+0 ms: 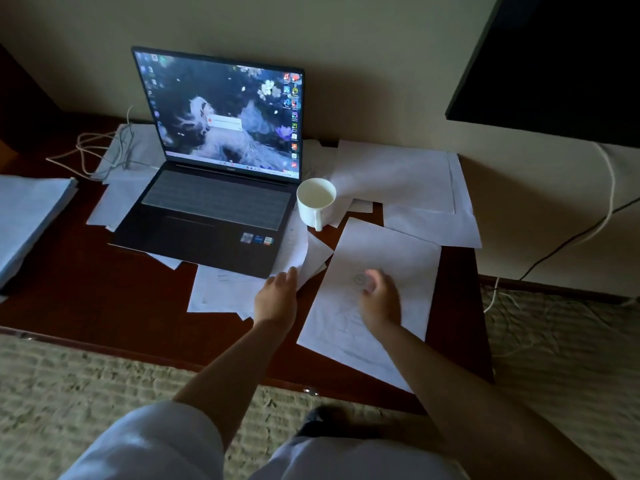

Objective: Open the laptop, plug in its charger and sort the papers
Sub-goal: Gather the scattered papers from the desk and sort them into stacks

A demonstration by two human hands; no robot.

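Observation:
The laptop (214, 188) stands open on the dark wooden table (104, 306), its screen lit. A white charger cable (104, 147) lies coiled behind its left side; whether it is plugged in is hidden. Loose white papers are scattered around. My left hand (277, 296) pinches the curled edge of a sheet (304, 251) at the laptop's front right corner. Over a large sheet (381, 258) near the table's front edge, my right hand (379, 296) rests with its fingers blurred.
A white mug (316, 202) stands right of the laptop on papers. More sheets (408, 174) lie at the back right, and a paper stack (31, 216) sits at the left. A white cable (602, 202) hangs at the right wall. Carpet lies below the table.

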